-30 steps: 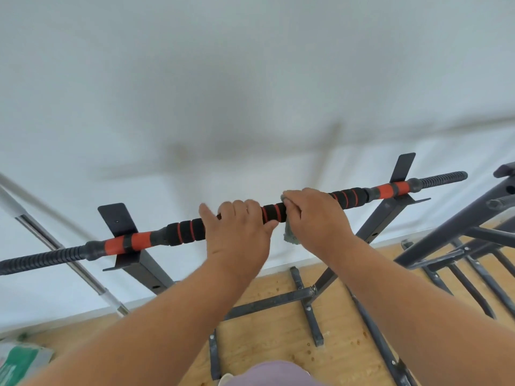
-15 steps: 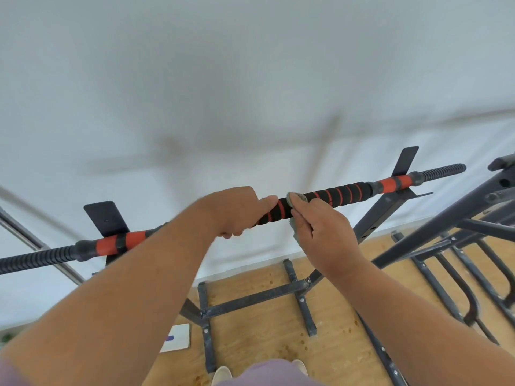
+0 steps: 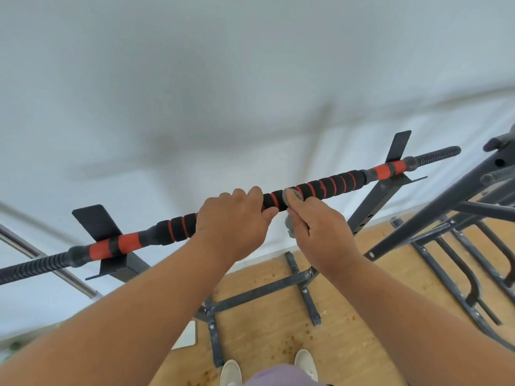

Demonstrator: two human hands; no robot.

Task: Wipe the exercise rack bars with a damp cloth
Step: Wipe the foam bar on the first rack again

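A black bar with red rings and red end sleeves (image 3: 331, 185) runs from lower left to upper right across two dark rack uprights. My left hand (image 3: 234, 218) grips the foam middle of the bar, fingers curled over its top. Just to its right, my right hand (image 3: 317, 227) holds a small grey cloth (image 3: 289, 228) against the bar. Part of the cloth shows over the bar's top and part hangs below my fingers.
The rack's dark base frame (image 3: 262, 291) lies on the wooden floor below. A second dark metal frame (image 3: 451, 213) stands at the right. A chrome pole (image 3: 55, 266) slants at the left against the white wall. My white shoes (image 3: 231, 371) show at the bottom.
Both hands have shifted slightly right along the bar, and the right hand with the cloth has moved from over the bar to its near side. The view has tilted down.
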